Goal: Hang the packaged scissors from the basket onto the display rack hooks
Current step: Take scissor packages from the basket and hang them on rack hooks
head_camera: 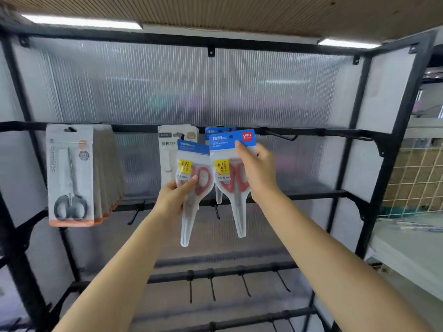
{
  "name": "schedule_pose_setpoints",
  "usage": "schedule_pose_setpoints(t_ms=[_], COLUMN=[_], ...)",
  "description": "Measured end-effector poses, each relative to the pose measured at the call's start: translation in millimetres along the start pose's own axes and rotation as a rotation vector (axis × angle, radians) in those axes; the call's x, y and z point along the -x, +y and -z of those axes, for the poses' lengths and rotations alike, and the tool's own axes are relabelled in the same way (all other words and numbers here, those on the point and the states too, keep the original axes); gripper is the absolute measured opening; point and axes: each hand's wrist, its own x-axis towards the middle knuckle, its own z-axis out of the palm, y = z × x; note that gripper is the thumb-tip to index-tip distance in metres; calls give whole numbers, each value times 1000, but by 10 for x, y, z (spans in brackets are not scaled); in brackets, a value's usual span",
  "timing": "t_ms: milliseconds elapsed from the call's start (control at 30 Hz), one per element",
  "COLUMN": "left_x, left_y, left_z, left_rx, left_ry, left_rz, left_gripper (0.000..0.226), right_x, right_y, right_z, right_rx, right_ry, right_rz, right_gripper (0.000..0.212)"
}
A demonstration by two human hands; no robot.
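My left hand (176,196) grips one packaged pair of red-handled scissors (191,188) by its middle, its blue header tilted left. My right hand (257,172) pinches a second such pack (226,173) near its blue header, which is raised up to the top rail of the black display rack (311,133). Behind that header another blue-headed pack (219,131) hangs on the rail. A bare hook (282,136) sticks out just right of my right hand. The basket is not in view.
A thick row of grey-handled scissors in white and orange packs (72,176) hangs at the left of the rail. A white pack (172,144) hangs behind my left pack. Lower rails carry several bare hooks (244,283). A wire grid panel (414,178) and a white shelf stand at the right.
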Motion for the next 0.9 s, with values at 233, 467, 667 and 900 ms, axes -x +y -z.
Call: schedule_pose_setpoints(t_ms=[233,467,667,900], left_x=[-40,-76,-52,-56], left_y=[-29,-56,-86,-137], left_z=[-10,11,41,51], left_rx=[25,6,23,-75], left_ry=[8,16,-5,104], left_rz=[13,25,32,5], left_gripper=[6,9,33,8], right_x=[-11,-110,-169,-513], right_y=[-20,31,206,438], right_z=[0,-17,-61,-163], right_rx=[-40,-47,-43,94], right_ry=[-5,8,14,-1], right_rz=[51,54,-8,-51], right_gripper=[21,28,17,17])
